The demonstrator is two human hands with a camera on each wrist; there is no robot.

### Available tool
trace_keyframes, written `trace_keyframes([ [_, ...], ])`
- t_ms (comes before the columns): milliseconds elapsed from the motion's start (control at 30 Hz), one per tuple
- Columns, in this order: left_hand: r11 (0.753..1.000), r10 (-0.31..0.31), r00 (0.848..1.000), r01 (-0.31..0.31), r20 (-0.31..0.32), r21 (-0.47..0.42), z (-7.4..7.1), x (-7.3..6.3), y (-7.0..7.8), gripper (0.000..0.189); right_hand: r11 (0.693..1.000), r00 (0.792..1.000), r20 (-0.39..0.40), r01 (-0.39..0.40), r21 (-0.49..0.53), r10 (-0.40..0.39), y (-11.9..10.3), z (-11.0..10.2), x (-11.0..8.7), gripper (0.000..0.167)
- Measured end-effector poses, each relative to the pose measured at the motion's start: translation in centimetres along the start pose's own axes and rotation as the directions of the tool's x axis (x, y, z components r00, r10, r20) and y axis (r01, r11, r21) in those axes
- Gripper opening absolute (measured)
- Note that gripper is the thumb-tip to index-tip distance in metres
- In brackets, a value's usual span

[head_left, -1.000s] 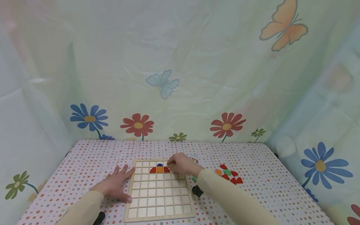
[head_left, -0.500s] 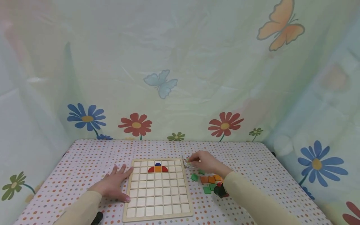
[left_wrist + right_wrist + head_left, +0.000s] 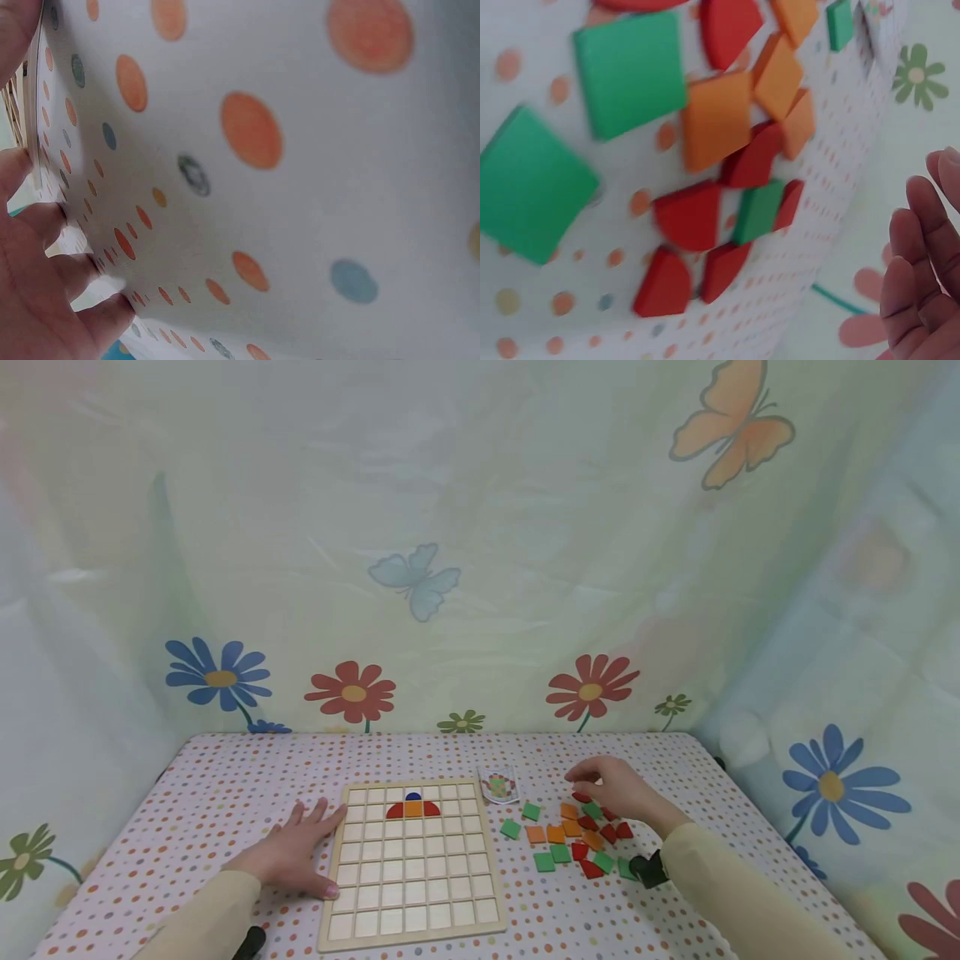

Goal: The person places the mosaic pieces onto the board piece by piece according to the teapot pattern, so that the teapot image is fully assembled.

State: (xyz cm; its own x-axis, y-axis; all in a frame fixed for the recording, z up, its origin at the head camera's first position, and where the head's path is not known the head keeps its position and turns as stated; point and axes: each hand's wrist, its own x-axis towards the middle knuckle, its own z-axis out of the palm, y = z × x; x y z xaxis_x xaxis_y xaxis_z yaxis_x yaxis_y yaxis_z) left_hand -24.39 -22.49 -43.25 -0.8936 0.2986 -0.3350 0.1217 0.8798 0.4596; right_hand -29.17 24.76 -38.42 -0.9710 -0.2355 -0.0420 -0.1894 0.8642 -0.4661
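Observation:
A wooden grid board (image 3: 405, 870) lies on the dotted table. Near its top sit an orange square (image 3: 413, 809), red quarter-round tiles (image 3: 394, 811) on both sides of it and a blue half-round piece (image 3: 412, 797) above. My left hand (image 3: 288, 853) rests with fingers spread at the board's left edge; its fingertips touch the table in the left wrist view. Above the far end of the loose tiles hovers my right hand (image 3: 618, 787), fingers loosely bent, with nothing visible in them. A red tile (image 3: 581, 797) lies just below those fingertips.
Several loose green squares (image 3: 544, 862), orange squares (image 3: 556, 834) and red quarter-round tiles (image 3: 591, 868) are scattered right of the board. A small patterned card (image 3: 498, 786), which looks clear-covered, lies by the board's top right corner. A printed curtain (image 3: 480, 635) rises behind the table.
My right hand has moved right, from the board's upper right past the small card to above the loose tiles, uncovering the card. My left hand stays at the board's edge.

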Motion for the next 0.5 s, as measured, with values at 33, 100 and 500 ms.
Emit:
trace_keyframes([
  [33, 1.0, 0.002, 1.0, -0.002, 0.0, 0.0, 0.0, -0.1, 0.0, 0.116, 1.0, 1.0, -0.004, -0.011, 0.008, 0.011, 0.2, 0.0, -0.1, 0.02],
  [100, 1.0, 0.007, 1.0, -0.007, -0.001, -0.001, -0.1, -0.2, -0.1, 0.115, 0.999, 1.0, -0.009, -0.026, 0.019, 0.026, 0.4, 0.0, -0.2, 0.02],
  [500, 1.0, 0.021, 1.0, -0.021, -0.009, 0.004, 0.1, 0.0, -0.2, 0.115, 0.996, 0.996, -0.018, -0.087, 0.007, 0.087, 2.1, 1.2, -0.2, 0.017],
])
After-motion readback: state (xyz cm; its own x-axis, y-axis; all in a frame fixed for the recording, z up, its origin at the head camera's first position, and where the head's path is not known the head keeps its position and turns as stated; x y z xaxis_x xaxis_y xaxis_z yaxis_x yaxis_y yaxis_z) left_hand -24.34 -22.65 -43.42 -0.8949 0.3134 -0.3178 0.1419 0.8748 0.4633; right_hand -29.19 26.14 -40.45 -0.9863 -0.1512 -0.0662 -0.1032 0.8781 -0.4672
